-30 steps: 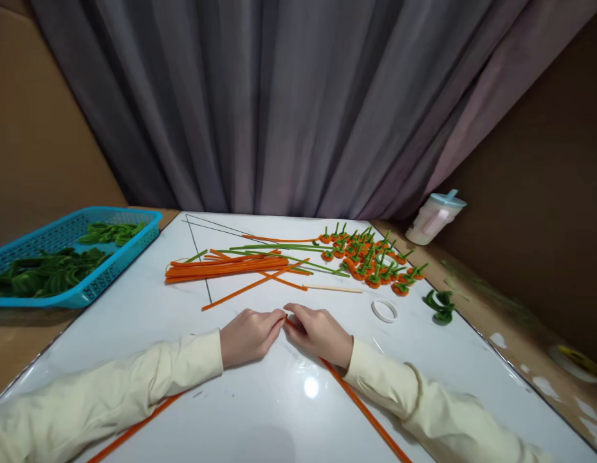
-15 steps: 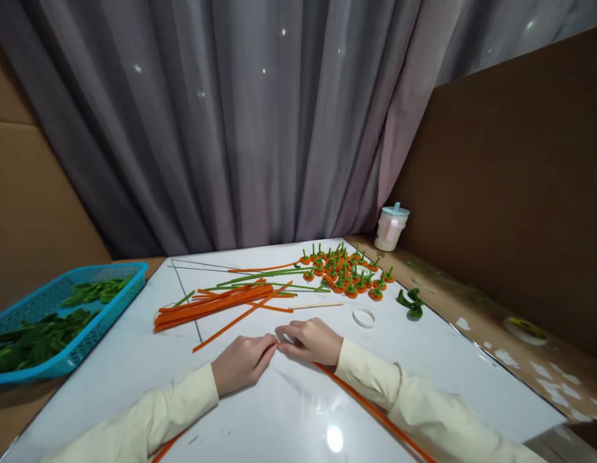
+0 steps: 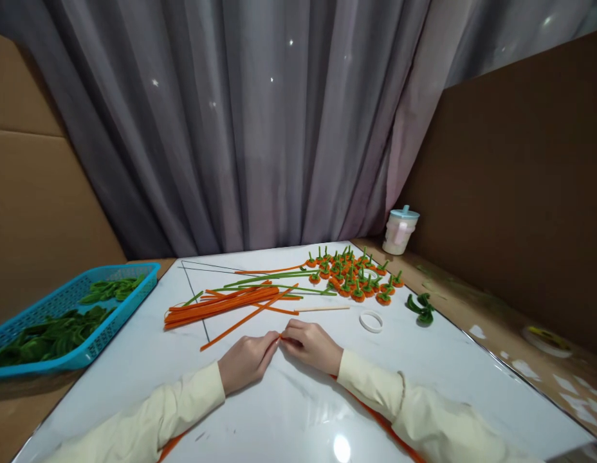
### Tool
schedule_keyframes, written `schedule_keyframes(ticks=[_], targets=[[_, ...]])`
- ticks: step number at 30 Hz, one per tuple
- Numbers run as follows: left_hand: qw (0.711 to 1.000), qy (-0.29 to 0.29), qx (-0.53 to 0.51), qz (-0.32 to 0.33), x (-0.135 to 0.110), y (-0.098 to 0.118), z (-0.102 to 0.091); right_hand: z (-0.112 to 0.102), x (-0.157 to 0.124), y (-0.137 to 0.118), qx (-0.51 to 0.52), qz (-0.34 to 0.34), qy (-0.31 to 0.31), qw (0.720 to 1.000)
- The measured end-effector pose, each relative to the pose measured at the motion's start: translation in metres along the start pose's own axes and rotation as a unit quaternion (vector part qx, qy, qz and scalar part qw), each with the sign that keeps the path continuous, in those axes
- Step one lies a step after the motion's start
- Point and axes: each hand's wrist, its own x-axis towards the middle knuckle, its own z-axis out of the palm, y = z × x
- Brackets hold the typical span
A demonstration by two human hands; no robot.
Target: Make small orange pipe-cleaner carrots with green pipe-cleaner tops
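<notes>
My left hand (image 3: 247,362) and my right hand (image 3: 312,344) meet fingertip to fingertip over the white tabletop, both in a pinch. A small bit of orange pipe cleaner (image 3: 280,336) shows between the fingers. More orange pipe cleaner (image 3: 386,427) runs beneath my right forearm, and another stretch (image 3: 172,446) emerges below my left sleeve. Just beyond my hands lies a bundle of loose orange pipe cleaners (image 3: 221,307), with green ones (image 3: 269,276) behind it. A thin wooden stick (image 3: 322,309) and a white ring (image 3: 371,321) lie past my right hand.
Several small orange pieces with green stems (image 3: 349,276) crowd the table's back right. Dark green curled pieces (image 3: 421,310) lie near the right edge. A blue basket (image 3: 93,343) of green pieces stands left. A lidded cup (image 3: 401,231) and a tape roll (image 3: 547,339) sit right.
The view has shifted slightly, so the table and its things appear a little further right. My right fingers have curled in closer at the pinch.
</notes>
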Motion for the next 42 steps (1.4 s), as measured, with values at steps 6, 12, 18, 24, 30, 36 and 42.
schedule_keyframes(ticks=[6, 12, 18, 24, 30, 36, 42], targets=[[0.998, 0.060, 0.016, 0.027, -0.002, -0.002, 0.004, 0.000, 0.000, -0.001, -0.005, -0.005, -0.008, 1.000], [0.989, 0.122, 0.042, 0.075, -0.003, -0.005, 0.007, -0.001, -0.003, -0.003, -0.025, -0.013, -0.027, 0.999], [0.988, 0.143, 0.042, 0.044, -0.003, -0.002, 0.007, 0.000, -0.003, -0.004, -0.018, -0.005, -0.033, 0.999], [0.986, 0.132, 0.072, 0.075, -0.006, -0.007, 0.013, -0.002, -0.004, -0.006, -0.011, -0.004, -0.034, 0.999], [0.979, 0.132, 0.099, 0.121, -0.006, -0.008, 0.013, -0.002, -0.003, -0.007, -0.050, -0.005, -0.065, 0.997], [0.976, 0.132, 0.125, 0.120, -0.004, -0.002, 0.010, -0.002, -0.005, -0.007, -0.130, -0.006, -0.096, 0.987], [0.981, 0.140, 0.099, 0.094, -0.005, -0.005, 0.013, 0.000, -0.005, -0.005, -0.127, -0.014, -0.077, 0.989]])
